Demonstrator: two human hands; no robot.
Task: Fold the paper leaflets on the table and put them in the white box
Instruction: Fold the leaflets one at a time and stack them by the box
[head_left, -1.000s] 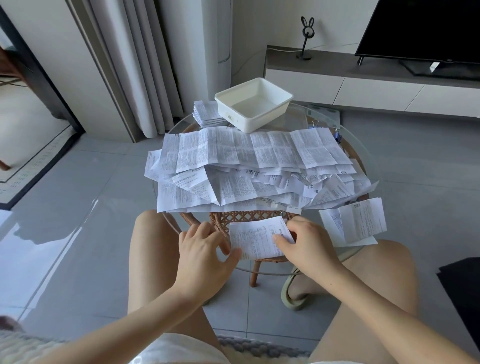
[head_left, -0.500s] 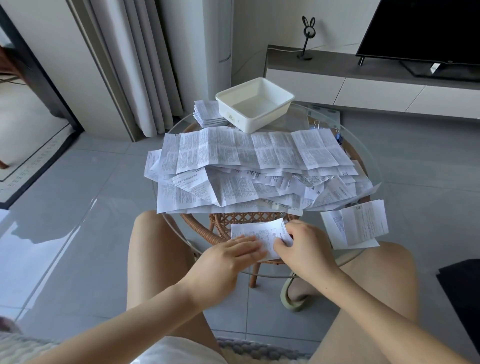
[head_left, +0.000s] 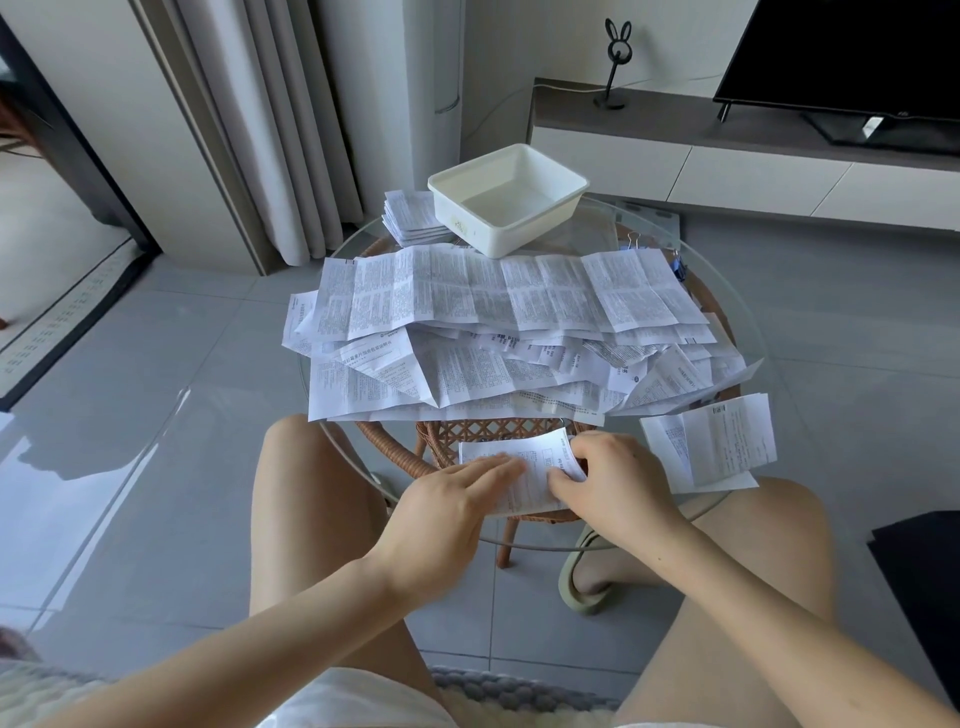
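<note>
A small printed leaflet (head_left: 535, 470) lies on the near edge of the round glass table (head_left: 737, 291). My left hand (head_left: 457, 499) lies flat on its left part with straight fingers. My right hand (head_left: 608, 478) pinches the leaflet's right edge, which curls upward. Behind them a big heap of unfolded leaflets (head_left: 493, 332) covers the table's middle. The white box (head_left: 506, 200) stands at the far edge, and I see nothing in it.
A stack of folded leaflets (head_left: 410, 218) lies left of the box. Two partly folded sheets (head_left: 717, 447) hang over the table's right edge. Binder clips (head_left: 675, 260) sit at the far right. My knees flank the table; a TV cabinet (head_left: 727, 145) stands behind.
My left hand slid right over the leaflet and flattened onto it. My right hand lifted and curled the leaflet's right edge. The leaflet looks narrower than before.
</note>
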